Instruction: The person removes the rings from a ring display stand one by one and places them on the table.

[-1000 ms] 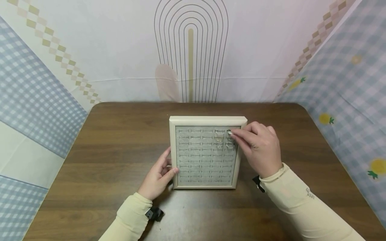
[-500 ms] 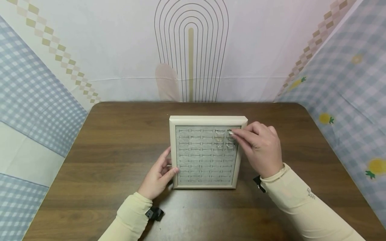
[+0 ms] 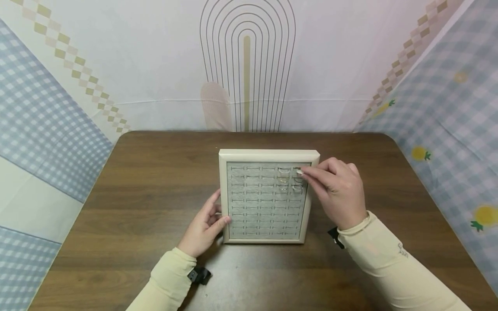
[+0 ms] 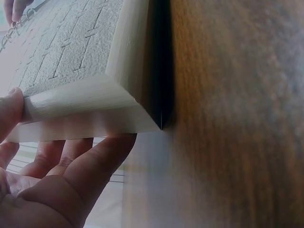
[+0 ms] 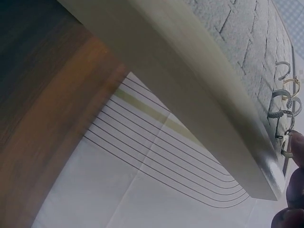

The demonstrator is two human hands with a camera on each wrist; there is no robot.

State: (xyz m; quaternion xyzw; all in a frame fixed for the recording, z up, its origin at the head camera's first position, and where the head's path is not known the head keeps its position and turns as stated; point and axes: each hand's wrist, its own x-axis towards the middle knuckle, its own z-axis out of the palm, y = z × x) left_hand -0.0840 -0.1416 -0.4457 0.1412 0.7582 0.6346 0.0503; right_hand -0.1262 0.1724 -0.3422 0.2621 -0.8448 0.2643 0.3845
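A ring display board with a cream frame (image 3: 268, 155) and grey slotted padding (image 3: 256, 207) stands on the table. My left hand (image 3: 204, 229) grips its left edge, thumb on the front, other fingers at the side and behind, as the left wrist view shows. At the top right corner, the thumb and index finger of my right hand (image 3: 342, 192) pinch a ring (image 3: 299, 171) at the top slot of the rightmost column. How deep that ring sits in its slot cannot be told. Several other rings (image 5: 281, 93) stick out of the slots close by.
The brown wooden table (image 3: 148, 207) carries the board. A patterned cloth (image 3: 167, 65) hangs behind it, and checked cloths flank both sides. A black wrist strap piece (image 3: 200, 275) hangs under the left sleeve.
My right hand has shifted very slightly to the right, and the pinched ring shows a little farther right and lower. The left hand and the board stay in place.
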